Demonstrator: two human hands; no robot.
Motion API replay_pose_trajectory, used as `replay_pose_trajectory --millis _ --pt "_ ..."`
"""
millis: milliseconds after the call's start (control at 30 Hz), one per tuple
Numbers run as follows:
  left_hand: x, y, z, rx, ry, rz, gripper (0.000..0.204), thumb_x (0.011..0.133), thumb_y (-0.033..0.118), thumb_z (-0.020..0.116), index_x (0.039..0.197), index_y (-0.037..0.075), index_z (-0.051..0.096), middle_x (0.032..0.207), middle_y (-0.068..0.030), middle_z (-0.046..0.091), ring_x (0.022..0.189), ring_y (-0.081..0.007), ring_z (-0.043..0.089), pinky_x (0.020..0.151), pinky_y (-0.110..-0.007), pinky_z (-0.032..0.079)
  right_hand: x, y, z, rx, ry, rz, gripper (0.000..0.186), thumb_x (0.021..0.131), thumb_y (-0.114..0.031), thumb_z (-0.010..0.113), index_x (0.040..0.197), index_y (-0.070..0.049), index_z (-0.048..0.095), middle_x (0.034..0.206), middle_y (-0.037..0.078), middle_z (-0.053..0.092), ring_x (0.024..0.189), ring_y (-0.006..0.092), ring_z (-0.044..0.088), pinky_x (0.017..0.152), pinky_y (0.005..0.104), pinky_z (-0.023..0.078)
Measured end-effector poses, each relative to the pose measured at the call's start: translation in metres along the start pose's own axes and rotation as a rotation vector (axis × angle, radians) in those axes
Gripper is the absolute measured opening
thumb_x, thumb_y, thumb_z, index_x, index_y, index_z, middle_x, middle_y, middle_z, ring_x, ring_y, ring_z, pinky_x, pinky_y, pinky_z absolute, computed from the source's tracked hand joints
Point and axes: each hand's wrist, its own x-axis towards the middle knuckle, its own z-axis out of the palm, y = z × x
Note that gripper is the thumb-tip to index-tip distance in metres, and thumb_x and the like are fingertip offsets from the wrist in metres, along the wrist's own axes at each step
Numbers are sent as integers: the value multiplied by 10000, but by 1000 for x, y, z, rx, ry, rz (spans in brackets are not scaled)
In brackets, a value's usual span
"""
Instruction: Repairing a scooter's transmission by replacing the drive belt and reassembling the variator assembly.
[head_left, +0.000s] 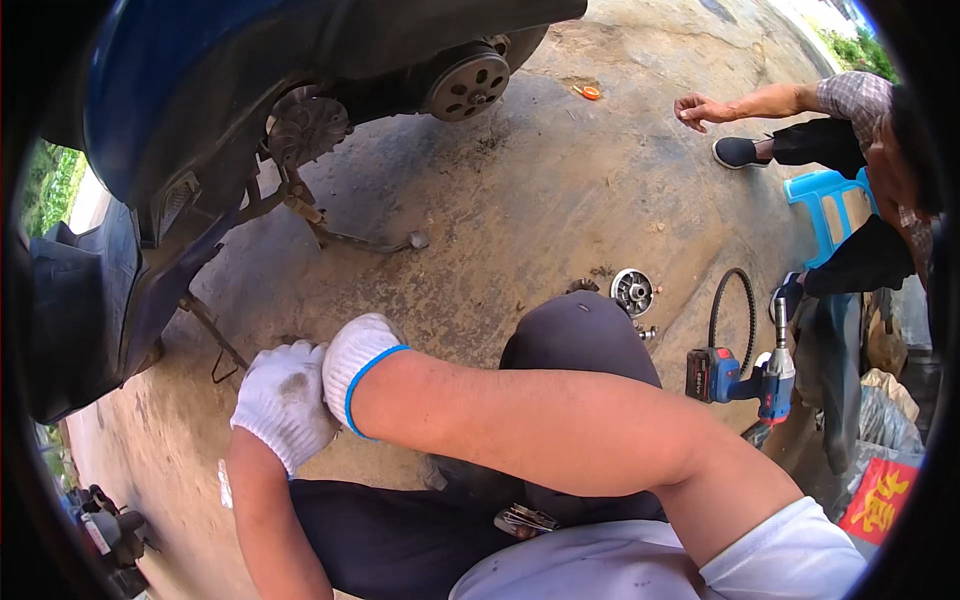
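Note:
My left hand (287, 403), in a white knit glove with a dark smudge on its back, is closed low in front of the scooter (170, 130). My right hand (358, 357), in a white glove with a blue cuff edge, presses up against it and looks closed too. The fingertips of both are turned away from me, and whatever lies between them is hidden. Just beyond my left hand, a thin metal stand leg (215, 330) slants down from the scooter. The scooter's lower side shows a finned round part (305, 127), a kick lever (370, 243) and a round holed plate (468, 87).
Right of my knee lie a metal pulley disc (632, 292), a toothed black belt (748, 290) and a blue cordless impact wrench (772, 385). Another person's hand (703, 111) hangs near a blue plastic stool (822, 205). An orange-and-white object (590, 92) lies on the concrete floor (560, 180).

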Motion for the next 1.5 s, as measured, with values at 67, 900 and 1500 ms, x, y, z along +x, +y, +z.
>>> replay_pose_trajectory --millis 67,900,1500 --pt "-2 -3 -4 -6 -40 -12 424 757 256 780 1126 72 680 1040 -168 706 1047 -373 668 945 -465 506 2 -4 -1 -9 -19 -28 411 858 -278 792 1261 -203 774 1296 33 746 1128 268 734 834 509 608" --pt "23 -11 15 -156 89 60 349 761 201 732 1070 46 678 1020 -201 692 1017 -414 659 912 -487 508 2 17 -6 26 -34 48 311 844 -237 774 1151 -200 816 1176 61 788 1071 264 753 823 474 579" --pt "25 -15 18 -178 62 58 352 756 202 745 1067 49 684 1003 -201 695 1011 -411 662 908 -483 510 4 17 -8 -17 -81 10 368 855 -241 775 1222 -213 795 1245 51 769 1120 277 738 820 531 593"
